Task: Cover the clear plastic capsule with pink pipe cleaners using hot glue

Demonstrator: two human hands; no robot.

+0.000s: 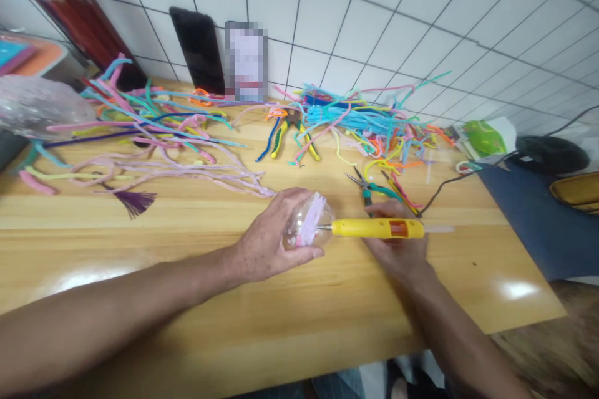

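My left hand [271, 237] is wrapped round a clear plastic ball [309, 224] with pink pipe cleaner on it, held just above the wooden table [187, 274]. My right hand [397, 249] grips a yellow hot glue gun [379, 228]. The gun's metal tip touches the pink pipe cleaner on the ball. A glue stick pokes out of the gun's back end, and a black cord runs off to the right.
Heaps of coloured pipe cleaners [154, 118] [355, 118] cover the back of the table. Yellow-handled pliers [290, 137], green-handled pliers [374, 190] and a purple tassel [133, 201] lie nearby. A black phone [199, 50] leans on the tiled wall. A blue mat [538, 218] lies right.
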